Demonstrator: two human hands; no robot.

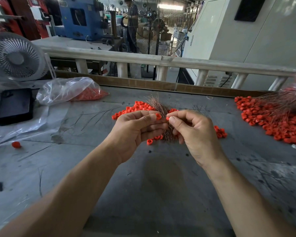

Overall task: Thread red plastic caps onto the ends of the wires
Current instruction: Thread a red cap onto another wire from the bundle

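Observation:
My left hand [135,129] holds a bundle of thin copper-coloured wires [158,106] upright over the grey table and pinches a red cap [158,116] at its fingertips. Close beside it, my right hand [193,132] pinches a second red cap [167,118] between thumb and forefinger, against the wires. A heap of loose red caps [137,107] lies on the table just behind both hands, and a few more caps [220,132] lie to the right of my right hand.
At the right edge a big pile of capped wires [270,120] fans out. At the back left lie a clear bag of caps [72,91], a black case [14,106] and a white fan [15,56]. One stray cap [16,144] lies at left. A railing [161,60] bounds the table.

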